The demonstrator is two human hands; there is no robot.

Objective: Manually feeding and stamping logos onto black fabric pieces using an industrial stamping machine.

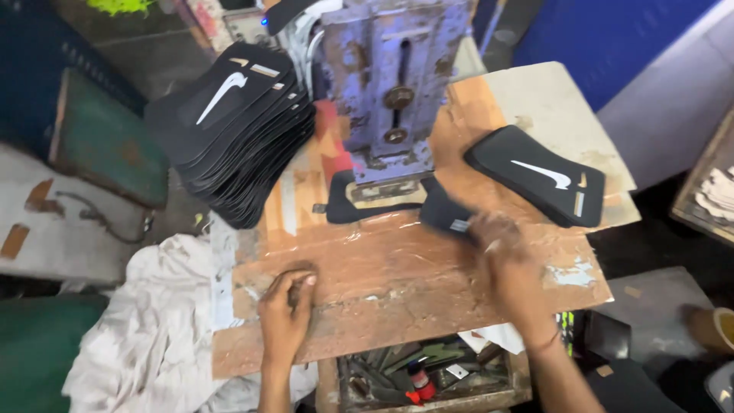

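My left hand (285, 306) rests on the brown taped worktable (397, 283) with its fingers curled under and nothing in it. Blurred with motion, my right hand (508, 264) grips the near end of a black flat piece (446, 212) that lies under the purple metal press (394, 84). At the press base sits a black frame-shaped plate (340, 200). A tall fanned stack of black pieces with a white curved mark (233, 126) stands left of the press. A shorter stack of the same pieces (535, 174) lies to its right.
A box of tools and scraps (428, 378) sits under the table's near edge. A white crumpled cloth (153, 329) hangs at the left. A green board (103, 138) stands further left, and a blue wall (612, 38) rises at the back right.
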